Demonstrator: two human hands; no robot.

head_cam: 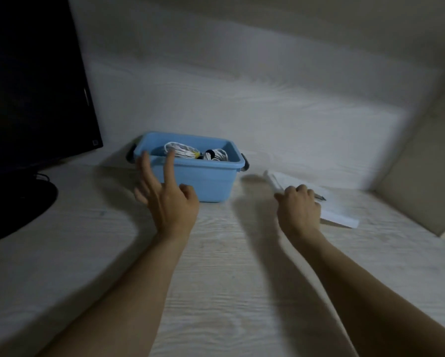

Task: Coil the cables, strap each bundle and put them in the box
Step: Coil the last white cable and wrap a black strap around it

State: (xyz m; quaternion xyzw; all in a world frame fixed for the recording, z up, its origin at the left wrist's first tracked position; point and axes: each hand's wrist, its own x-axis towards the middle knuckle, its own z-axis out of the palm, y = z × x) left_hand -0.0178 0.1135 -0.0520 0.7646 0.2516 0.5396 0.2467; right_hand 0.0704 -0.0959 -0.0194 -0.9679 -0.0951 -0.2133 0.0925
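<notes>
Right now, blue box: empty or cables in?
Cables in. Blue box holds two white coiled bundles, each strapped; no lid on it.

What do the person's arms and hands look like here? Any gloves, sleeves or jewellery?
Both arms are bare as far as the picture shows: no sleeves reach into view. The left hand and the right hand wear no gloves, and no watch, bracelet or ring shows on either wrist or on the visible fingers. The picture is dim and a little blurred, so fine details cannot be made out.
</notes>
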